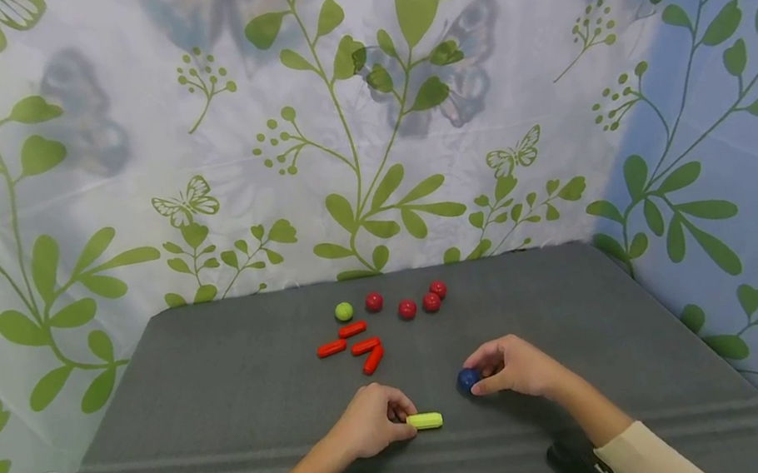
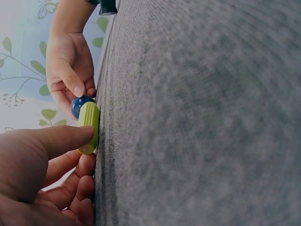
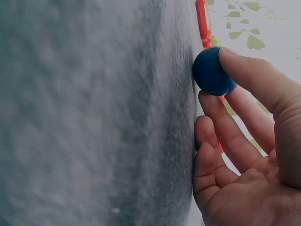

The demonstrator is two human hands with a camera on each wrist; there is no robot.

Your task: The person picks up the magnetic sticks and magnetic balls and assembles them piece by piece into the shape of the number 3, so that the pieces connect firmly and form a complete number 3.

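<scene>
My left hand (image 1: 375, 421) pinches one end of a yellow-green ribbed stick (image 1: 425, 421) between thumb and fingers, low over the grey cloth. In the left wrist view the thumb lies across the ribbed stick (image 2: 88, 123). To the right, my right hand (image 1: 516, 369) holds a dark blue ball (image 1: 469, 380) by thumb and fingertips. The right wrist view shows this blue ball (image 3: 211, 70) right at the cloth surface, the other fingers loosely bent below it. The stick points toward the ball, with a gap between them in the head view.
Beyond the hands lie several red sticks (image 1: 365, 346) in a loose group. Behind them are several red balls (image 1: 407, 309) and a green ball (image 1: 343, 311). Grey cloth (image 1: 225, 399) covers the table, and a leaf-patterned curtain (image 1: 218, 146) hangs at its far edge.
</scene>
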